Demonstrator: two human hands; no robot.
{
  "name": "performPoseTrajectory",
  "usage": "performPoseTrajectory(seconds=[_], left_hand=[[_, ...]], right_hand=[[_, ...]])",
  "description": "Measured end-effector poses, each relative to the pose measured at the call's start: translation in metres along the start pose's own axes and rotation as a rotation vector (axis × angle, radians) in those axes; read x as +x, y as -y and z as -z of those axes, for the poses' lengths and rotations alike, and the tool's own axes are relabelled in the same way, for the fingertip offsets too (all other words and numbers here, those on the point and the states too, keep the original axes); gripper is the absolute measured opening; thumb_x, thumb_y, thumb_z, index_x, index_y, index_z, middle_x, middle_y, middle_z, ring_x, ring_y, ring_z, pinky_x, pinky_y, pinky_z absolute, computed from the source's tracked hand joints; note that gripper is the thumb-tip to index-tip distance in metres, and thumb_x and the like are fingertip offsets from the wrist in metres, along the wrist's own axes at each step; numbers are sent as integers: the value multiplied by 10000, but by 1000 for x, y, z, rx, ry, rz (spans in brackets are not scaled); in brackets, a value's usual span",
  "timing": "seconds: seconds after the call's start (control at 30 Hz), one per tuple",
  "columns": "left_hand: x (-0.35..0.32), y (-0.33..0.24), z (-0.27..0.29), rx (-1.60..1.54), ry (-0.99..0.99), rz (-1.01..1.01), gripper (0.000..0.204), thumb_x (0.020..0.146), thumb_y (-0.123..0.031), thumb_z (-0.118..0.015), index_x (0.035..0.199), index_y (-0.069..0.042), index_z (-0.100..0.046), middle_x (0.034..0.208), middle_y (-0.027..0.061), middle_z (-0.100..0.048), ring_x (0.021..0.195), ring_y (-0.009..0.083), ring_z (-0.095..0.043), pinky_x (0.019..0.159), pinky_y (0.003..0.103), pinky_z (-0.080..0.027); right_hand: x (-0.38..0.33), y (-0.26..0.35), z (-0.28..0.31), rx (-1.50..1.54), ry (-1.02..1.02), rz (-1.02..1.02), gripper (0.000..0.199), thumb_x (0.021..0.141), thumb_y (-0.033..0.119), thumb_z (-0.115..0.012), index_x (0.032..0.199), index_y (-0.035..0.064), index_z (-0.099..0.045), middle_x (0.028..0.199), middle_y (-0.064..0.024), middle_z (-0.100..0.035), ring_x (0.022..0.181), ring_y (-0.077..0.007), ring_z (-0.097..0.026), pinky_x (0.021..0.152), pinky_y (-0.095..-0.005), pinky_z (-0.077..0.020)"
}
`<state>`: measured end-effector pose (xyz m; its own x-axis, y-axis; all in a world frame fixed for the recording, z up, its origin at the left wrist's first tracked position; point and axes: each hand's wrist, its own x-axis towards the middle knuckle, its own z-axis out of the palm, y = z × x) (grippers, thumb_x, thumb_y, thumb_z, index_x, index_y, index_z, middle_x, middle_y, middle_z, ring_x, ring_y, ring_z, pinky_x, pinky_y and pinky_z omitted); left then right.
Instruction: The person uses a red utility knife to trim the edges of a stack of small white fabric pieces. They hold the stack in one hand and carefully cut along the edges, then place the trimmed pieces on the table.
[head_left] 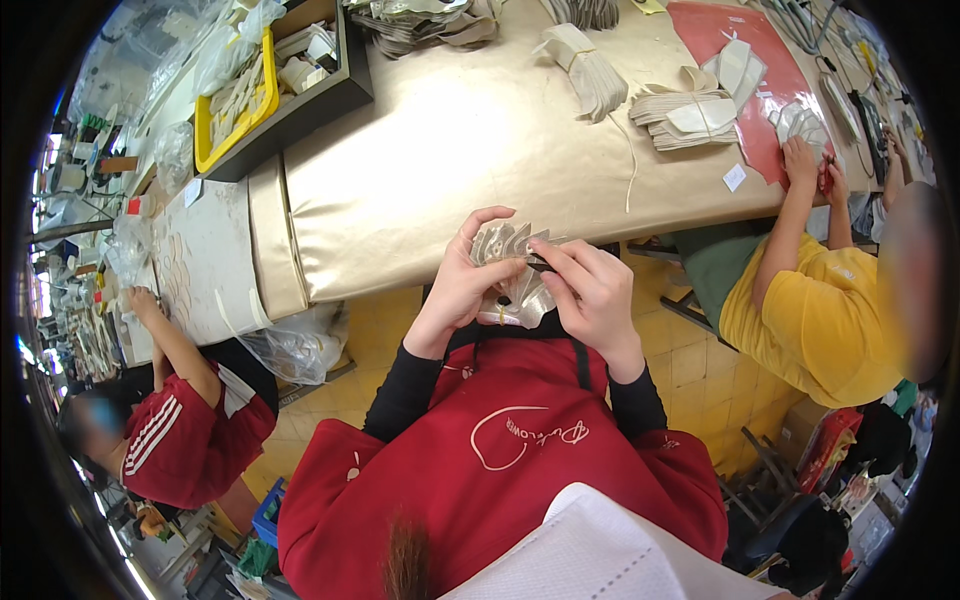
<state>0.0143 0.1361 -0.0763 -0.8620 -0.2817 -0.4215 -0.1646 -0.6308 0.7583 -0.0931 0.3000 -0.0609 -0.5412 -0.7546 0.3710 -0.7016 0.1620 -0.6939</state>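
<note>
A fanned bundle of thin, shiny grey-beige cut pieces is held up in front of my chest, just off the table's near edge. Wrapped round its left side is my left hand, thumb across the pieces and index finger raised. My right hand is closed in a pinch at the bundle's right side. A thin dark thing shows between its fingers; its kind is not clear. More of the shiny pieces hang below, between the two hands.
A gold-covered table spans ahead. A dark box with a yellow tray stands far left; tied bundles of pieces lie right, beside a red sheet. Co-workers sit at left in red and right in yellow.
</note>
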Motion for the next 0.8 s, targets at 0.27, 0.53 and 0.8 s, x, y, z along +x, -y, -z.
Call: performPoseTrajectory(seconds=[0.27,0.53,0.8], left_hand=[[0,-3,4,-28,-10,12,588,826,115,-701,1344,-88,-510,1023,41,-661,899,102,-652,745,264,-564],[2,-1,2,-31,-31,-10,633,822,112,-696,1379,-102,-485,973,47,-678,832,103,-679,671,270,-606],[2,1,4,-35,-27,-19,662,820,111,-706,1399,-107,-470,984,48,-680,851,107,-682,680,273,-607]], right_hand=[[-6,-13,-16,-75,-57,77,392,780,67,-719,1159,160,-750,817,-28,-641,656,-205,-615,586,-334,-484],[-10,-19,-25,-130,-89,124,482,722,54,-679,1174,204,-754,810,-19,-627,632,-196,-596,559,-327,-490],[-12,-23,-29,-107,-131,158,459,705,49,-672,1133,188,-766,817,-25,-645,631,-199,-615,563,-331,-504]])
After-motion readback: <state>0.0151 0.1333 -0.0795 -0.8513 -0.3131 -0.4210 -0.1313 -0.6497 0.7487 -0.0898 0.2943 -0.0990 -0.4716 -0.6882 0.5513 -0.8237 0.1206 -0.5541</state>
